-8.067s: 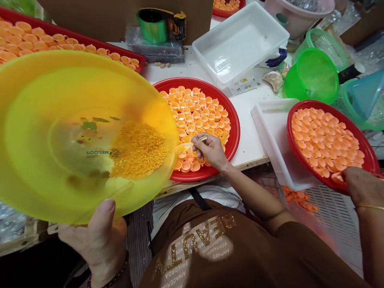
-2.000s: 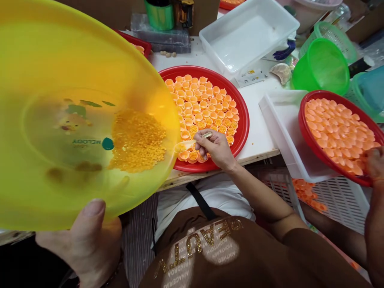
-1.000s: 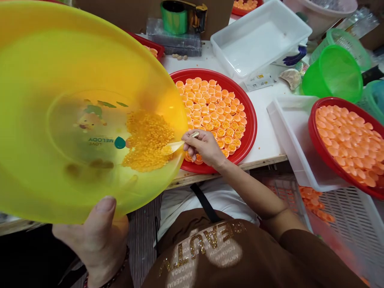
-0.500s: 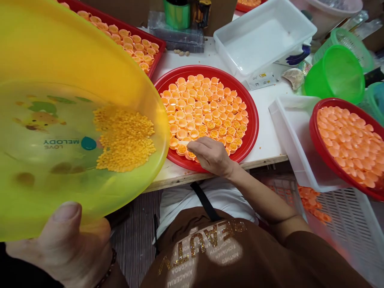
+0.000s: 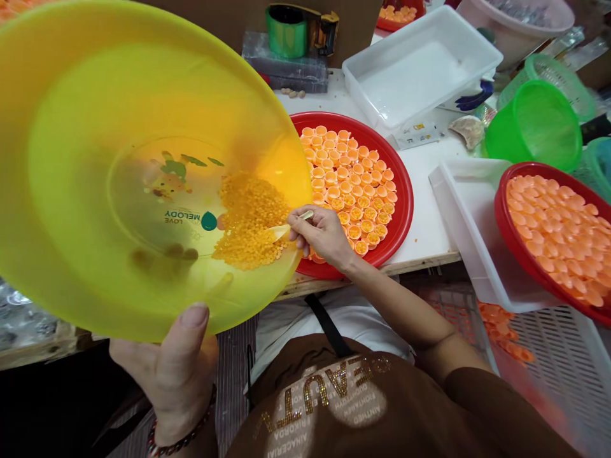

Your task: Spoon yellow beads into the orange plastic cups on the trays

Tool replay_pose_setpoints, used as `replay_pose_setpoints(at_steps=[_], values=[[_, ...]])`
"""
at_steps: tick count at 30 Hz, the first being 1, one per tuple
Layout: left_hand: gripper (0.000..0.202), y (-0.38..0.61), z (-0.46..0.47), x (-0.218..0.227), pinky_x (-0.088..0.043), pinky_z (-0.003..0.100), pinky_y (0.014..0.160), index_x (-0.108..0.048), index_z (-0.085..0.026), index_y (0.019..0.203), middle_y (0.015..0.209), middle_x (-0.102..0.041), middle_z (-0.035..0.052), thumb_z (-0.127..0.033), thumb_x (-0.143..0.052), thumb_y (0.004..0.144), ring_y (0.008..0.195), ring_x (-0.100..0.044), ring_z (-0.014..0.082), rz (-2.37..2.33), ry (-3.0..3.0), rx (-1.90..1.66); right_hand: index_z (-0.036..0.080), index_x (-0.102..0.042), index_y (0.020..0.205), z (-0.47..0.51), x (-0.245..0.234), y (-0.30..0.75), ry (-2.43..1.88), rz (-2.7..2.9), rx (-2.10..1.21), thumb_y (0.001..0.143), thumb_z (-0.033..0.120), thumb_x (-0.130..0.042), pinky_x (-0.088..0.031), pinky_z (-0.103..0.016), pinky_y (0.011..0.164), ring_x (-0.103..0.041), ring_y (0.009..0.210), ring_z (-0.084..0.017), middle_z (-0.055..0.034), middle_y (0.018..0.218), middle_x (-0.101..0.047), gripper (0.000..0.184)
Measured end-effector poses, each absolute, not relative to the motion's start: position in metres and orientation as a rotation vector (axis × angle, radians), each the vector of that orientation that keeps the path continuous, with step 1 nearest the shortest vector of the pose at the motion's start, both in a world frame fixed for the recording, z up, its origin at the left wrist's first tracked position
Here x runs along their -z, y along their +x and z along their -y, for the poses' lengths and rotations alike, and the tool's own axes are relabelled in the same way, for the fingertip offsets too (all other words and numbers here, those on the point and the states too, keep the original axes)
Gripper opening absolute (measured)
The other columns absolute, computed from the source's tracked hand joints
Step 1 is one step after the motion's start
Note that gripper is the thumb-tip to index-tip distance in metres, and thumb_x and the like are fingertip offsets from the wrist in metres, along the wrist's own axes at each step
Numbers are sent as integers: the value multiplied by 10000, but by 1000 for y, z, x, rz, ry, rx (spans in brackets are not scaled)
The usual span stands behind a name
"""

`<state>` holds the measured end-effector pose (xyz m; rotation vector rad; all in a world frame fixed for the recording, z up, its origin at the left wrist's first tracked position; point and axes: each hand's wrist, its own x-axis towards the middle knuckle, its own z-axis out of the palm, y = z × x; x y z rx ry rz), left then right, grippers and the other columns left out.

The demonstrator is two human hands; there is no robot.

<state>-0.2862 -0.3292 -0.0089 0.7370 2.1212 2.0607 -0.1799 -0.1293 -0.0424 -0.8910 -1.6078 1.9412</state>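
Note:
My left hand [image 5: 172, 362] grips the near rim of a big translucent yellow basin [image 5: 95, 127], thumb on top, tilting it toward the table. A heap of small yellow-orange beads [image 5: 248, 219] lies at its low right side. My right hand [image 5: 322, 238] pinches a small pale spoon [image 5: 286, 228], whose bowl reaches over the basin's rim into the beads. Under that hand a round red tray [image 5: 403, 197] holds several rows of orange caps [image 5: 353, 178]; the nearest caps have beads in them.
A second red tray [image 5: 506, 235] of orange caps leans in a white bin [image 5: 468, 229] at the right. Behind are an empty white bin [image 5: 420, 70], green baskets [image 5: 529, 124] and a tape dispenser [image 5: 296, 28]. A white slotted crate [image 5: 548, 343] sits low on the right.
Half a second ago the spoon was over the caps on the red tray and the basin hung lower left. Now the basin has swung back right and the spoon is in the beads.

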Motion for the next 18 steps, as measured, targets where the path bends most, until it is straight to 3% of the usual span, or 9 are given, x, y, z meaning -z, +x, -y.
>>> replay_pose_setpoints(at_steps=[4,9,15,18], values=[[402,-285,320,2,-515,568,1128,-754,-263,973,1045,-738,32,-384,-842,600,1177,-690,319,-2041,644,-2190,185,-630,866,115,37,-161,-884,1453,-1987,788,565,-819,-450,-170,380,-544,460,-71,33,652,-667,431],[374,-285,310,-3,-490,609,1147,-759,-262,914,1181,-705,29,-356,-795,553,1320,-598,369,-2046,711,-2288,189,-636,914,98,43,-130,-900,1562,-1745,887,545,-753,-419,-184,400,-534,481,-77,24,679,-656,376],[395,-288,308,1,-467,638,1156,-749,-240,915,1226,-666,42,-338,-767,533,1367,-543,397,-2014,716,-2340,201,-671,962,95,61,-116,-519,2085,-995,1041,333,-570,-559,-294,715,-654,754,-152,-50,844,-701,183],[397,-291,310,4,-462,624,1167,-746,-249,913,1196,-675,35,-363,-789,535,1352,-557,378,-2033,742,-2317,213,-681,1023,100,58,-118,-371,2184,-800,1060,265,-510,-571,-331,770,-673,829,-182,-79,906,-719,183]])
